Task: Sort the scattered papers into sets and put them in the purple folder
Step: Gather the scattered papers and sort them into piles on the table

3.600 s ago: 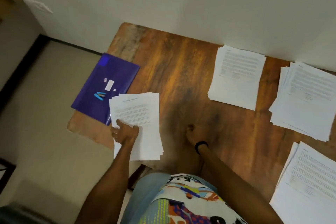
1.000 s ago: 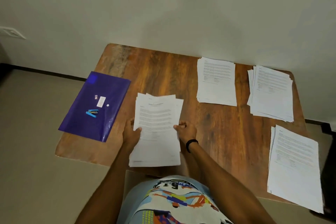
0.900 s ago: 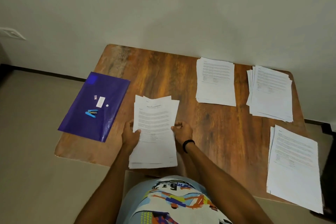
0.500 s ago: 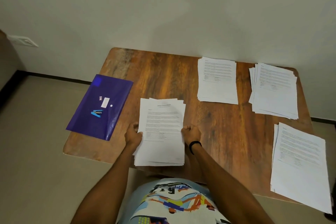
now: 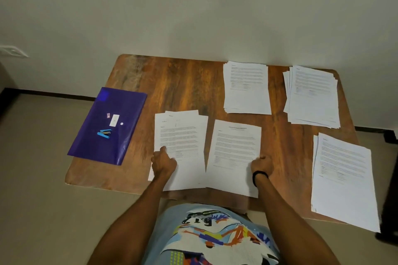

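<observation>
Three stacks [image 5: 246, 88] lie sorted; my left hand [image 5: 163, 162] grips the unsorted pile [image 5: 183, 135], my right hand [image 5: 261, 165] pinches one sheet [image 5: 234, 153]; purple folder [image 5: 125, 103] apparently unfilled.

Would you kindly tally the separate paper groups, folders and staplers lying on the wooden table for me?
Paper groups: 5
Purple folder: 1
Blue stapler: 1
Total: 7

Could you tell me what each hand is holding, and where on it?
The left hand grips the paper stack at its lower left edge; the right hand pinches the sheet beside it at its lower right edge.
</observation>
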Demonstrator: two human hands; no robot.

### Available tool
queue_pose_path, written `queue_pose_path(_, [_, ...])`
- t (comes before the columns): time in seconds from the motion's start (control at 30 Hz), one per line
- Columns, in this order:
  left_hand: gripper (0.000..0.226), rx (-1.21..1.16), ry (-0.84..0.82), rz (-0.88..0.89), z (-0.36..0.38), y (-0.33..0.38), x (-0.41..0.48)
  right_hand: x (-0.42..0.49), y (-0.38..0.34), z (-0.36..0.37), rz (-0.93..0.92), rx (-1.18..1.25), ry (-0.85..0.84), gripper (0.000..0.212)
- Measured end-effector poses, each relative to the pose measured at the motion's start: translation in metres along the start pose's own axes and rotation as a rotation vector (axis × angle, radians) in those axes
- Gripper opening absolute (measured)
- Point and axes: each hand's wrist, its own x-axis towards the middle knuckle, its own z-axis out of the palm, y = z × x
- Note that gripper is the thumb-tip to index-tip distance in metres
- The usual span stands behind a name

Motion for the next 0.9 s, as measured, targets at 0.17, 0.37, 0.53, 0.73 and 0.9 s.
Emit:
queue_pose_path(0.17, [0.072,0.139,-0.097,0.038,0.010,0.008,-0.008,0.012,0.001,-0.017,-0.029,-0.082,0.100,0.019])
queue_pose_path(0.37, [0.095,0.302,-0.218,0.118,0.020,-0.008,-0.005,-0.030,-0.018,0.032,-0.319,-0.215,-0.026,0.041])
queue_pose_path(0.53, [0.099,0.394,-0.226,0.183,0.025,-0.021,-0.005,-0.102,-0.052,0.083,-0.484,-0.227,-0.393,0.030])
queue_pose_path(0.73, [0.098,0.388,-0.232,0.215,0.019,-0.025,0.002,-0.120,-0.048,0.128,-0.616,-0.518,-0.548,0.079])
queue_pose_path(0.9, [0.101,0.422,-0.224,0.209,0.019,-0.020,0.005,-0.130,-0.048,0.137,-0.504,-0.284,-0.456,0.063])
